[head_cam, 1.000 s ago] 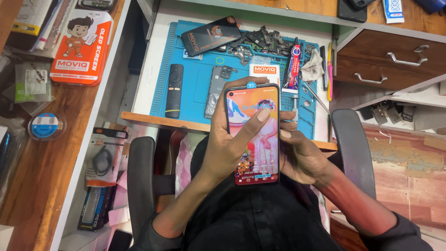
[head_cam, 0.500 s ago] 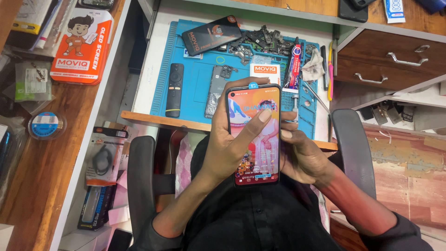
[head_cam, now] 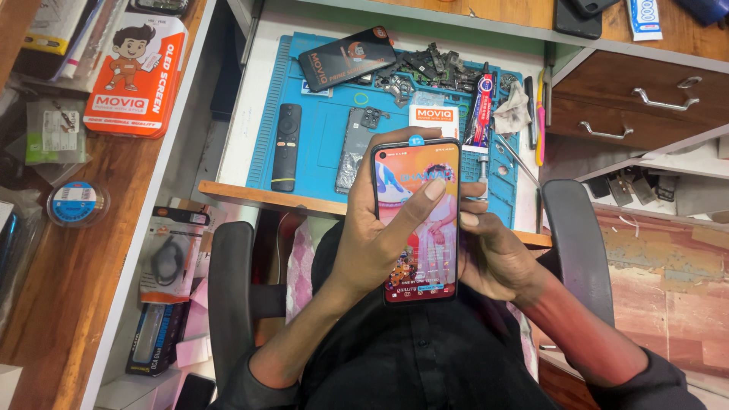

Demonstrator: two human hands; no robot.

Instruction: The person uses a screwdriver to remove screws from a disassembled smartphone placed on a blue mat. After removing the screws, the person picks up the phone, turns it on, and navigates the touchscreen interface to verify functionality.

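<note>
The smartphone [head_cam: 417, 220] is held upright over the lap, just this side of the blue work mat [head_cam: 319, 137], long axis pointing away toward the mat. It's cradled from behind by the right hand [head_cam: 497, 258], fingers curled round its edge. The left hand [head_cam: 372, 243] is laid across the lit, colourful screen, index fingertip touching the glass.
</note>
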